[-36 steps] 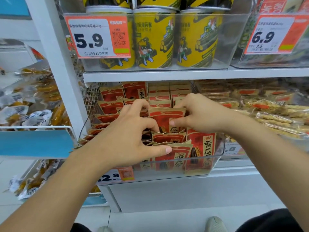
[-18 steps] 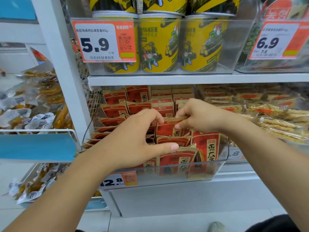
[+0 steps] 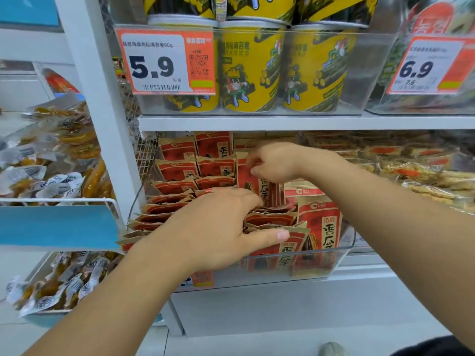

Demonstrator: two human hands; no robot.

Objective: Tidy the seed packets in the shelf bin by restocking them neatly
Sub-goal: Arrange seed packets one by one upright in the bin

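- My right hand (image 3: 276, 163) is reaching toward the back of the clear shelf bin (image 3: 334, 263), fingers curled, pinching the top of one upright seed packet (image 3: 250, 176); grip is closed on that packet.
- The held packet is standing tall, red face toward me, near the middle of the bin, above the rows around it.
- My left hand (image 3: 216, 227) is lying over the front-middle rows of seed packets (image 3: 177, 170); fingers are dipping down among them, thumb stretched out right along a front packet's top edge.
- Left grip: fingertips are hidden behind the packets, so I cannot tell if they are holding anything.
- Packets in the bin's left column are leaning back in overlapping rows; ones at the right front are standing more upright against the clear wall.
- Bin is sitting on the lower shelf, its front hanging a little past the shelf edge.
- Yellow snack tubs (image 3: 250, 70) are sitting in a clear tray on the shelf above, behind a 5.9 price tag (image 3: 164, 61).
- A 6.9 price tag (image 3: 431, 65) is hanging at upper right.
- Clear-wrapped snacks (image 3: 424, 173) are lying right of the bin.
- Bagged yellow snacks (image 3: 51, 155) are filling the rack to the left.
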